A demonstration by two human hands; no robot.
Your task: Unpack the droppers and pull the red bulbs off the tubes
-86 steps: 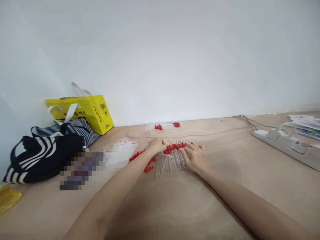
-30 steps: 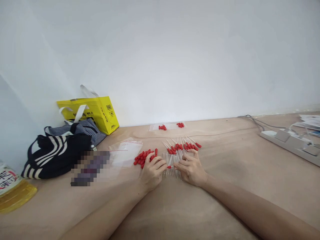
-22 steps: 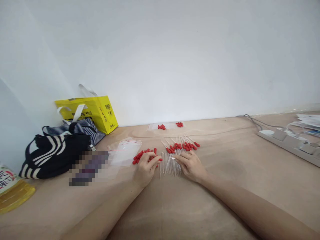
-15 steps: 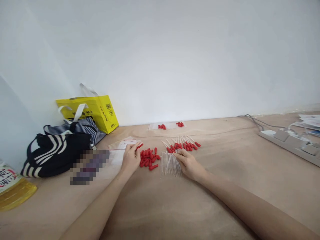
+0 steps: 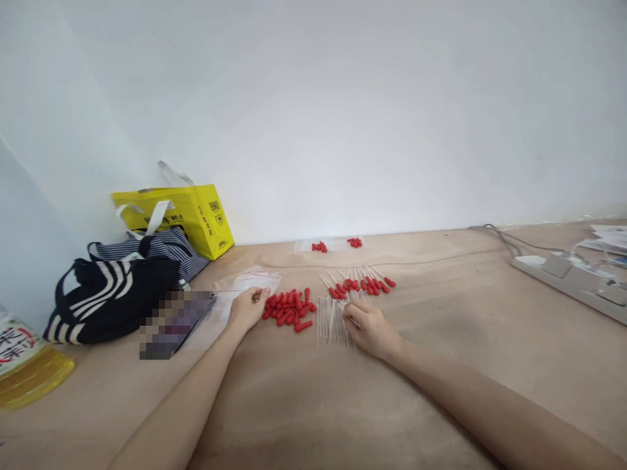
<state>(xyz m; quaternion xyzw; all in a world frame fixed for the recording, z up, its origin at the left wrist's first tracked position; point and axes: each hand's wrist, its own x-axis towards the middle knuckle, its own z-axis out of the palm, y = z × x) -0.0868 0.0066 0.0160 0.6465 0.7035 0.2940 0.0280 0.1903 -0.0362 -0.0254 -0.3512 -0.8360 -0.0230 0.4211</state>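
Note:
My left hand (image 5: 247,308) is closed in a pinch at the left edge of a heap of red rubber dropper bulbs (image 5: 289,308); what lies between its fingertips is hidden. Beside the heap, thin clear glass tubes (image 5: 330,321) lie roughly side by side. My right hand (image 5: 371,328) rests over their right end, thumb and fingers pinched on a glass tube that is mostly covered by the hand. Just beyond it, several assembled droppers (image 5: 375,285) lie in a row, red bulbs toward me and glass stems pointing away.
Clear plastic bags (image 5: 220,316) lie to the left, by a pixelated dark item (image 5: 179,326). Farther left are a black bag (image 5: 117,300), a yellow bag (image 5: 215,228) and an oil bottle (image 5: 34,372). Another bag with red bulbs (image 5: 319,247) is near the wall; a power strip (image 5: 578,281) sits right.
My left hand has drawn slightly left and down, and the red bulb earlier at its fingertips no longer shows there. My right hand's fingers have curled in lower on the tubes.

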